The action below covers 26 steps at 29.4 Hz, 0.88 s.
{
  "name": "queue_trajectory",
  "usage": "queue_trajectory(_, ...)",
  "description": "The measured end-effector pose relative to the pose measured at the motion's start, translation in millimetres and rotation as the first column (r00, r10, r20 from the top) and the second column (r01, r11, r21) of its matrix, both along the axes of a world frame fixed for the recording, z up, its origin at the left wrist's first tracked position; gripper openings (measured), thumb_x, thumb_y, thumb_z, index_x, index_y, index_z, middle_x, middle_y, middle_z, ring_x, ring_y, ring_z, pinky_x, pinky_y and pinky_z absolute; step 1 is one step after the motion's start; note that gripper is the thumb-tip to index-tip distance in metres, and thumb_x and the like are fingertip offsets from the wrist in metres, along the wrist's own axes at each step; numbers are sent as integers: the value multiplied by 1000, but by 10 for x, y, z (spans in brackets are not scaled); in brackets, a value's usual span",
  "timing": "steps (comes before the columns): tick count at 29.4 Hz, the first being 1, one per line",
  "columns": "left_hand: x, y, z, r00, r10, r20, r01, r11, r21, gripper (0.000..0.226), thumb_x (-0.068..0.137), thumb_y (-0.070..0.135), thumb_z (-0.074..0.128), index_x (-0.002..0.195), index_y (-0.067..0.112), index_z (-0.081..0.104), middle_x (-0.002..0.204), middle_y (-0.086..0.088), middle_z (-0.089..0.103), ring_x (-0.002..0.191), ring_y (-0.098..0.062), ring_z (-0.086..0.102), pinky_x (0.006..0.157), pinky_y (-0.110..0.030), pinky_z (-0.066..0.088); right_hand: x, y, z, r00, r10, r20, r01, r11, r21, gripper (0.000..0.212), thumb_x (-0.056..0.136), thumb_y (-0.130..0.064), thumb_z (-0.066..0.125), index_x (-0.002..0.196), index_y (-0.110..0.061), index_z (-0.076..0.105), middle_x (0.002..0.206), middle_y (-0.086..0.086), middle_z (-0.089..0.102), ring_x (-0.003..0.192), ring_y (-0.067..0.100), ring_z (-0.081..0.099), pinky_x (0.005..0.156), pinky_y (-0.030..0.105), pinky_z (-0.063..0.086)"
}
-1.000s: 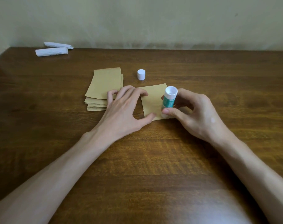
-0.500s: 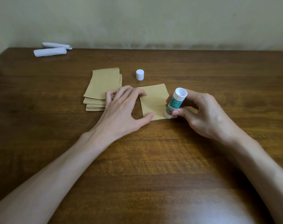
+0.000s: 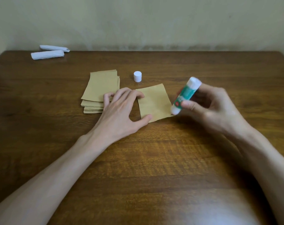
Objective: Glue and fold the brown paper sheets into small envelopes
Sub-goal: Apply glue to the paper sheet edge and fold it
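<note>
— Where is the loose brown sheet (image 3: 154,101) lying?

— It is lying flat on the worktop (image 3: 154,159), just right of the stack of brown sheets (image 3: 99,88). The left hand (image 3: 120,111) is pressing it down with fingers (image 3: 129,93) spread and nearly straight, and the thumb tip is sitting on its near left corner.

— And the right hand (image 3: 215,109)?

— Its fingers are curling round the glue stick (image 3: 185,95). The stick is leaning with its top tilting right and its lower end meeting the sheet's near right corner. That hand is looking blurred.

— Anything else?

— A white cap (image 3: 137,76) is standing just behind the sheet. Two white paper rolls (image 3: 48,54) are lying at the far left, well apart from the rest.
</note>
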State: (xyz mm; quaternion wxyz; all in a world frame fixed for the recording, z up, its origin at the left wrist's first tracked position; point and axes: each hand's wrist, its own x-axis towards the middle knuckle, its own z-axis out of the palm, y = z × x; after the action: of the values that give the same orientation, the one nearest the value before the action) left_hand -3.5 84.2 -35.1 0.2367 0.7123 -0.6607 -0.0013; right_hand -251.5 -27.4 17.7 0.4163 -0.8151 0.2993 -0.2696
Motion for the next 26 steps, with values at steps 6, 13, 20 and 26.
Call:
queue_trajectory(6,-33,10,30,998,-57,12,57,998,7,59,89,71,53,133,33,50,132,20,52,141,-4,35,113,-40,18,34,1,89,986,-30,162,29,1000,8,34,88,-30,70,118,-14,68,115,-11,73,111,3,71,93,16,55)
queue_trajectory(13,-13,33,80,995,-96,-5,96,995,16,61,88,71,58,136,34,49,133,24,46,143,1,32,112,-36,14,264,-67,24,995,73,-62,-79,990,-113,29,93,-18,78,120,-11,72,117,-13,74,111,-2,70,99,18,54)
queue_trajectory(20,-38,60,89,988,-138,-61,140,990,25,62,86,65,67,136,33,49,130,28,42,141,3,31,111,-34,15,358,6,-88,988,60,-140,-81,986,-148,26,87,-26,85,110,-20,74,108,-13,77,103,-1,72,95,23,57)
queue_trajectory(26,-37,53,93,987,-132,-88,136,990,41,64,84,67,66,136,33,49,137,24,48,142,2,31,114,-36,18,426,19,-70,976,4,-218,-54,973,-224,27,91,-24,82,116,-22,72,112,-19,74,109,-5,67,96,20,56)
